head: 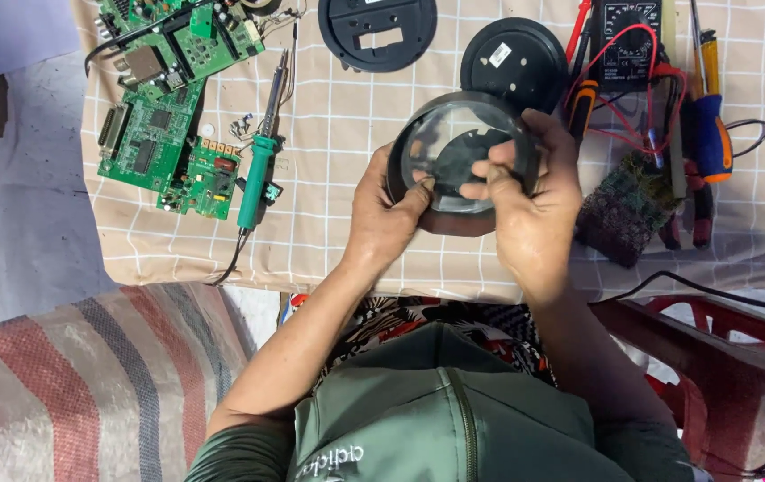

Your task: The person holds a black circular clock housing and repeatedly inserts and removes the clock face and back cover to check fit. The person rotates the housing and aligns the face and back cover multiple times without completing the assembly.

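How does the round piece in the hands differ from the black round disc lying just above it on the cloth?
The round piece in the hands has a clear, see-through face; the black disc is opaque. The held piece is gripped by the left hand and right hand; the disc lies untouched on the checked cloth. The disc carries a small white sticker; the held piece shows none. Both are round and dark-rimmed.

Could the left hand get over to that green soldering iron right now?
Probably not at once: the left hand grips the round dark housing together with the right hand. The cloth between it and the soldering iron looks unobstructed.
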